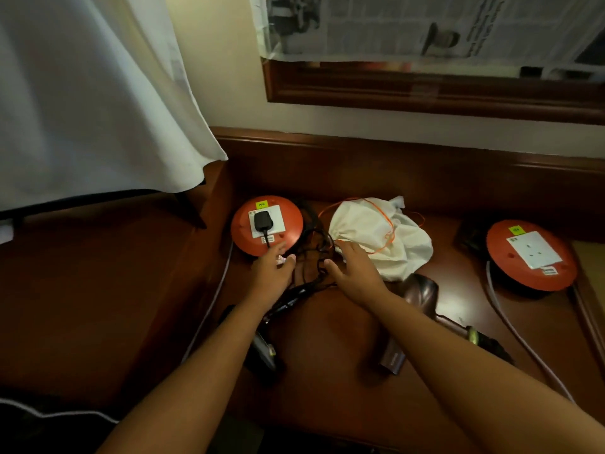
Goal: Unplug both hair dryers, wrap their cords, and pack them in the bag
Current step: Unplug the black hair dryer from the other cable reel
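On the dark wooden desk (327,355), your left hand (273,271) and right hand (352,268) reach side by side toward a loose tangle of black cord (314,257) lying between them. Your left hand has its fingers extended over the near edge of the left orange socket disc (265,226), and something small and pale shows at its fingertips; whether it pinches the cord cannot be told. Your right hand is spread with fingers relaxed, resting at the near-left edge of the white drawstring bag (379,237), grasping nothing that can be seen. The bag lies crumpled at the far middle of the desk, its orange drawstring (388,224) looped loosely over it. A black plug (261,221) sits in the white socket plate on the left disc, its cord running toward your left hand. To the right, well apart, a second orange socket disc (531,255) carries a white socket plate with no plug in it. One hair dryer (420,296), dark brown, lies on the desk near your right forearm, just beside the bag. A second, black hair dryer (262,348) lies partly hidden under your left forearm. Grey cables (212,299) trail from both discs toward the near edge. White cloth (91,93) hangs at far left.
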{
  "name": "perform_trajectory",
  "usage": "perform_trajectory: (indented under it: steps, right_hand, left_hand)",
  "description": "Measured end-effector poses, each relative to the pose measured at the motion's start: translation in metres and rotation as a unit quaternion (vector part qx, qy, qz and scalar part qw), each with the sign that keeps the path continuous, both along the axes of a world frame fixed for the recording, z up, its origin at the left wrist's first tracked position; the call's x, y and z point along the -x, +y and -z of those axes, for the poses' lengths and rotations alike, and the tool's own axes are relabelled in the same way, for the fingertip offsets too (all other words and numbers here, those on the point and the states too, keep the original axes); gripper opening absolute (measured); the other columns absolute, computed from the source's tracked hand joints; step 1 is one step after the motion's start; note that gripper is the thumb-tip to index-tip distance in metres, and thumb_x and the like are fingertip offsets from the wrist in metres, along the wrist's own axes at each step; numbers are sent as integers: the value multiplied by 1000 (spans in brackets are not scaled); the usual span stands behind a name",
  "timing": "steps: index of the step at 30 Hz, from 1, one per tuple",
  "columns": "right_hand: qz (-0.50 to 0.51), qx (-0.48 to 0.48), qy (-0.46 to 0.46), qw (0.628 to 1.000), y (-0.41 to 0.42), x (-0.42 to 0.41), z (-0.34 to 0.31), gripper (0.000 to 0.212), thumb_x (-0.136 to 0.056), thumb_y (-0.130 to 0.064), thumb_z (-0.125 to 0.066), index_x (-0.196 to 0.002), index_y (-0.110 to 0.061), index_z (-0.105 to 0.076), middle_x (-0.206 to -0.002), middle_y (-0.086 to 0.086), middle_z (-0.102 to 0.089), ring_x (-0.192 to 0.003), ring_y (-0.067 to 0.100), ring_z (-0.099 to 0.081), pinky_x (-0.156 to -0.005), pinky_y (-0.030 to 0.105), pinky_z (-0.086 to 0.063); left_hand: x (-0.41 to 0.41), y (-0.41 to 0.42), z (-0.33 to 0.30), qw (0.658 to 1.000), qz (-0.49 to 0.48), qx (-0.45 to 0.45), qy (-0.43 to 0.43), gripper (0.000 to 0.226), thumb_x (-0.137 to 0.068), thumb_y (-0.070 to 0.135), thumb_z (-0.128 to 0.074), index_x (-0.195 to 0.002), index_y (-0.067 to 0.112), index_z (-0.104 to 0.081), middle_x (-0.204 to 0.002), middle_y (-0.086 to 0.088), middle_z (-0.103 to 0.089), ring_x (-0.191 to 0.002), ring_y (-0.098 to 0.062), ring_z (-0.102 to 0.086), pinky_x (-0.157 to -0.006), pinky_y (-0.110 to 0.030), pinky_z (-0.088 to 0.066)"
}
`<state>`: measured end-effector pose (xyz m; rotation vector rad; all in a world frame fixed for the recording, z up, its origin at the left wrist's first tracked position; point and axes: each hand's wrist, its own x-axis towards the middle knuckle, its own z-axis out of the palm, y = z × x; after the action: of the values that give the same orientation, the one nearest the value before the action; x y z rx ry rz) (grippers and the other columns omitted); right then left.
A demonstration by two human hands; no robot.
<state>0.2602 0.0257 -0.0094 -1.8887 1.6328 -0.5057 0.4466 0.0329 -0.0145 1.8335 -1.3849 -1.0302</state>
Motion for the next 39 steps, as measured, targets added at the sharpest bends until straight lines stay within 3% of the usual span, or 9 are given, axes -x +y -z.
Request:
perform_trajectory:
  steps: [3,10,14,20,24,33,39]
  right_hand:
    - [-1,-9,6,1000,-27,-32,10,60,-87,-46,-47,-129,-3,-52,-124,17,-57,-118,30,-50,-99,35,-37]
    - [-40,-15,33,999,-82,-82,43,59,-90,-48,-44,-132,-7,-49,-129,11,-53,-121,26,-46,-98,31,-35]
    - [-66,5,36,997,-105,-95,53,51,-94,-31,-55,-137,-6,-43,-137,13,-47,-128,26,-39,-101,27,-29]
    - [-124,45,48,990,-139,-106,79,52,-95,-30,-52,-140,-7,-39,-142,11,-43,-133,23,-36,-108,29,-27]
    - [-146,60,46,986,-154,-109,93,51,-96,-23,-48,-143,-6,-37,-149,12,-36,-139,23,-30,-113,31,-22]
    - [-196,89,40,976,-159,-108,111,47,-97,-16,-44,-143,-5,-38,-149,12,-38,-139,22,-30,-110,20,-12]
    - [-192,82,33,977,-159,-107,113,49,-99,-20,-43,-146,-9,-33,-153,8,-33,-143,18,-24,-112,22,-11]
  left_hand:
    - [-26,-29,7,1000,11,11,1,38,-94,23,-59,-131,20,-58,-130,-4,-61,-123,-21,-54,-99,-34,-45]
    - [-64,-87,31,998,30,38,-42,38,-93,15,-62,-130,8,-57,-133,-7,-57,-124,-18,-50,-85,-9,-34]
    - [-75,-106,56,993,43,59,-96,42,-92,15,-61,-133,7,-54,-135,-10,-55,-127,-24,-48,-98,-20,-33]
    - [-77,-122,84,985,49,87,-141,44,-96,19,-55,-139,9,-47,-143,-8,-47,-134,-23,-40,-109,-31,-33]
    - [-75,-123,97,981,42,104,-161,45,-98,21,-52,-140,9,-46,-145,-8,-45,-135,-22,-39,-106,-25,-28]
    - [-77,-119,113,980,21,144,-137,45,-97,19,-55,-141,10,-47,-146,-8,-46,-137,-20,-37,-109,-22,-25]
    - [-79,-119,112,983,12,145,-116,44,-96,19,-57,-139,10,-49,-145,-8,-47,-137,-20,-38,-111,-28,-30]
